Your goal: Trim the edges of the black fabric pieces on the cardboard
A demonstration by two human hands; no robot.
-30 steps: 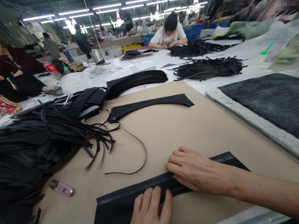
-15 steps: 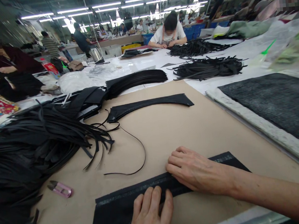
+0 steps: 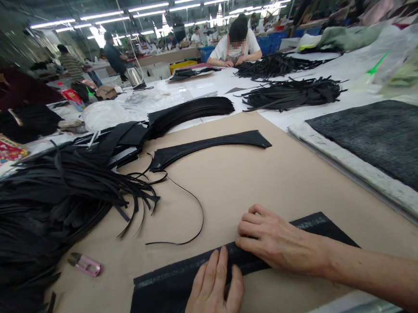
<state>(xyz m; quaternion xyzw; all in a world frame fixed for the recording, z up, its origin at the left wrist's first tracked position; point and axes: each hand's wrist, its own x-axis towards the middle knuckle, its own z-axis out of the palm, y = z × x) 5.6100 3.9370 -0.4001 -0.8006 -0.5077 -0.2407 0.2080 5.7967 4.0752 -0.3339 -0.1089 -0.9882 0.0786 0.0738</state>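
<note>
A black fabric piece (image 3: 161,290) with a folded, greyish top edge lies on the tan board (image 3: 254,177) near the front. My left hand (image 3: 213,296) rests flat on it, fingers stretched up to the folded edge. My right hand (image 3: 277,240) lies beside it, fingers curled down and pressing on the same fold. Neither hand grips anything else. A thin black strip (image 3: 195,215) curls on the board just beyond the fabric.
A big heap of black strips (image 3: 50,207) fills the left. Pink thread snips (image 3: 85,264) lie at the front left. A curved black piece (image 3: 208,147) and a stack (image 3: 191,112) sit farther back. A grey felt pad (image 3: 382,147) is at right. People work at the far tables.
My left hand's fingers have stretched forward to the fold. My right hand has shifted slightly right along the folded edge.
</note>
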